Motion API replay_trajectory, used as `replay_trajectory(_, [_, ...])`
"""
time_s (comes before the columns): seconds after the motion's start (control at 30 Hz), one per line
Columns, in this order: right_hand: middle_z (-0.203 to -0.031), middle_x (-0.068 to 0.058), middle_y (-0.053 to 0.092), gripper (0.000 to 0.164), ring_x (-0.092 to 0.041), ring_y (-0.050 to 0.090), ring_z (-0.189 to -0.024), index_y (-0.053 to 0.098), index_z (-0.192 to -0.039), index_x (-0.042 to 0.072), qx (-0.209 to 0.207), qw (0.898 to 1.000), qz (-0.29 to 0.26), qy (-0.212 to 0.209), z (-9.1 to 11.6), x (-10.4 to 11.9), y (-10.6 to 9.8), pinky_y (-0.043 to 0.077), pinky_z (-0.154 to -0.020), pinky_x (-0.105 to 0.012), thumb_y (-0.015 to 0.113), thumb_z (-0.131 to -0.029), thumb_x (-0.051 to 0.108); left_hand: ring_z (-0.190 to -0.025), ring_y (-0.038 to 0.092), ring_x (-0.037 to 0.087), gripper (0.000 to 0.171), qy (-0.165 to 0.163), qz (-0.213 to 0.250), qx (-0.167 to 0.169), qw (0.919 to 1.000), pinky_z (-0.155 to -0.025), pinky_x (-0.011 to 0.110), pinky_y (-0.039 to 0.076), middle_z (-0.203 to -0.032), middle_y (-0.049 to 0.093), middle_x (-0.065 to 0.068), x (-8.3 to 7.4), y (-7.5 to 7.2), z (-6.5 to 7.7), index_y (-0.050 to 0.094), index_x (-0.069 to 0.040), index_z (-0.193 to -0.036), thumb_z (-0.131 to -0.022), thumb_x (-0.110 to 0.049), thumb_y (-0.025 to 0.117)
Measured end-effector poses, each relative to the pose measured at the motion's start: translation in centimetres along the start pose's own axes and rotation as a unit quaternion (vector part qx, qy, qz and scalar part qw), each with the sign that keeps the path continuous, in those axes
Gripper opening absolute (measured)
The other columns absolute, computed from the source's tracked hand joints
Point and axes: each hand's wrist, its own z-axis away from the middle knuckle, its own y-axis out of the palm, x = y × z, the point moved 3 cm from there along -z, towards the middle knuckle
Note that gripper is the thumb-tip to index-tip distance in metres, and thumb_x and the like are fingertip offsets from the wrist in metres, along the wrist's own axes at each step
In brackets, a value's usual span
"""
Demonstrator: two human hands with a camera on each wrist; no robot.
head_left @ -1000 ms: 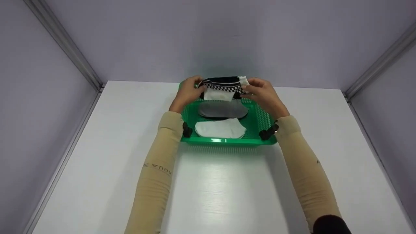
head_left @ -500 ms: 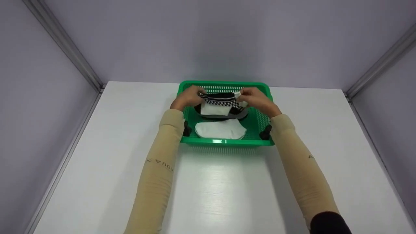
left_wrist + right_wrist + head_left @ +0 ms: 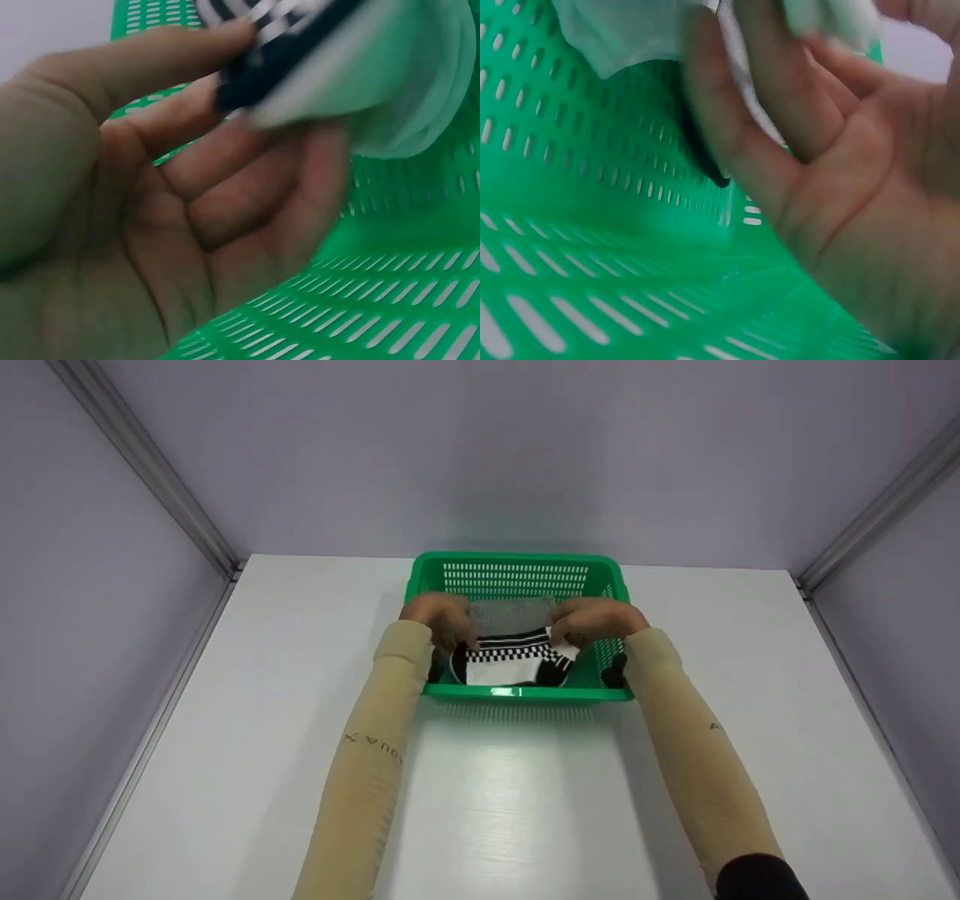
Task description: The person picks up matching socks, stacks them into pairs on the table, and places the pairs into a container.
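Observation:
A black-and-white checkered sock (image 3: 510, 656) lies across the front part of the green plastic basket (image 3: 517, 558). My left hand (image 3: 444, 619) pinches its left end; in the left wrist view, thumb and fingers meet on its black-edged fabric (image 3: 270, 75). At the other end, the white part is pinched by my right hand (image 3: 594, 619), blurred in the right wrist view. Behind the checkered sock lies a grey sock (image 3: 510, 616), partly hidden by the fingers. The plain white sock at the basket's front is covered in the head view; pale fabric (image 3: 431, 82) shows beside my left fingers.
The basket has slotted walls and stands on a white table (image 3: 495, 787) near the back wall (image 3: 517, 457). Dark wrist devices (image 3: 615, 671) hang just inside the basket's sides. Grey panels enclose the table left and right.
Both hands have come down and toward the basket's front with the checkered sock, from above the back rim, over the grey sock, to over the white sock. The grey sock shows again behind it.

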Motion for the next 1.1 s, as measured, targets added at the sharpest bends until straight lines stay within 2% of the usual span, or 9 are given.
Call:
replay_trajectory(0.13, [-0.12,-0.008,0.062,0.05,-0.019,0.06,-0.093,0.06,-0.144,0.008,0.013,0.998,0.065,0.024,-0.3,0.2,0.5,0.06,-0.094,-0.041,0.07,-0.098,0.025,-0.121,0.069,0.028,0.073,-0.039,-0.04,0.004,0.9984,-0.095,0.04,0.061,-0.147,0.061,0.016,0.0,0.2,-0.2,0.038,-0.011,-0.162,-0.099,-0.023,0.074])
replay_trajectory(0.33, [-0.116,-0.007,0.07,0.04,-0.019,0.064,-0.095,0.07,-0.131,0.008,-0.022,0.992,0.101,0.073,-0.2,0.9,1.3,0.059,-0.094,-0.04,0.077,-0.095,0.023,-0.106,0.07,0.023,0.043,-0.113,-0.146,-0.003,0.9828,-0.092,0.042,0.061,-0.126,0.073,0.011,0.7,0.2,-0.4,0.07,-0.003,-0.129,-0.097,-0.031,0.077])
replay_trajectory(0.47, [-0.105,-0.005,0.072,0.034,-0.019,0.065,-0.091,0.074,-0.121,0.007,-0.035,0.989,0.108,0.099,0.0,1.3,1.5,0.06,-0.09,-0.038,0.081,-0.092,0.024,-0.109,0.069,0.024,0.041,-0.141,-0.161,-0.015,0.9766,-0.096,0.043,0.061,-0.122,0.073,0.011,0.9,0.0,-0.6,0.074,-0.002,-0.12,-0.096,-0.035,0.078])
replay_trajectory(0.6, [-0.095,-0.005,0.071,0.02,-0.019,0.065,-0.083,0.075,-0.101,0.008,-0.014,0.986,0.121,0.11,0.0,1.3,1.7,0.06,-0.078,-0.033,0.081,-0.092,0.025,-0.102,0.069,0.023,0.036,-0.105,-0.18,-0.012,0.978,-0.091,0.041,0.061,-0.117,0.074,0.011,0.8,0.1,-1.0,0.074,-0.004,-0.117,-0.098,-0.034,0.075])
replay_trajectory(0.73, [-0.091,-0.006,0.074,0.017,-0.018,0.068,-0.079,0.076,-0.097,0.007,-0.012,0.983,0.138,0.12,0.2,1.6,1.8,0.061,-0.072,-0.031,0.08,-0.093,0.022,-0.09,0.068,0.019,0.025,-0.065,-0.195,-0.016,0.9785,-0.08,0.037,0.059,-0.102,0.077,0.007,0.7,0.0,-1.1,0.078,-0.009,-0.104,-0.1,-0.033,0.073])
replay_trajectory(0.87, [-0.073,-0.002,0.064,0.017,-0.016,0.058,-0.065,0.071,-0.08,0.009,-0.062,0.979,0.161,0.11,0.8,2.6,1.2,0.052,-0.059,-0.03,0.075,-0.094,0.018,-0.072,0.055,0.016,0.03,-0.052,-0.193,-0.06,0.978,-0.066,0.033,0.049,-0.076,0.059,0.0,0.2,-0.3,-0.7,0.067,-0.013,-0.08,-0.097,-0.036,0.077])
replay_trajectory(0.97, [-0.068,0.001,0.055,0.02,-0.016,0.049,-0.061,0.066,-0.074,0.012,-0.115,0.977,0.171,0.061,1.1,3.6,1.0,0.046,-0.055,-0.032,0.072,-0.093,0.015,-0.063,0.04,0.015,0.038,-0.005,-0.174,-0.088,0.9808,-0.061,0.033,0.041,-0.069,0.042,-0.002,-0.6,-0.3,-0.3,0.054,-0.017,-0.071,-0.097,-0.031,0.076])
replay_trajectory(1.03, [-0.073,-0.001,0.06,0.016,-0.016,0.055,-0.062,0.068,-0.078,0.011,-0.109,0.981,0.162,0.021,1.2,4.1,1.3,0.051,-0.057,-0.033,0.072,-0.093,0.013,-0.064,0.044,0.014,0.031,0.036,-0.144,-0.072,0.9863,-0.064,0.033,0.045,-0.07,0.047,-0.002,-1.1,-0.1,-0.1,0.058,-0.017,-0.073,-0.099,-0.026,0.074])
replay_trajectory(1.1, [-0.085,-0.004,0.069,0.004,-0.018,0.065,-0.072,0.075,-0.091,0.011,-0.055,0.989,0.134,-0.001,1.1,4.3,1.9,0.061,-0.067,-0.036,0.075,-0.094,0.014,-0.073,0.057,0.015,0.017,0.061,-0.095,-0.017,0.9935,-0.074,0.033,0.056,-0.081,0.061,0.001,-1.5,0.3,0.1,0.068,-0.013,-0.085,-0.101,-0.018,0.069])
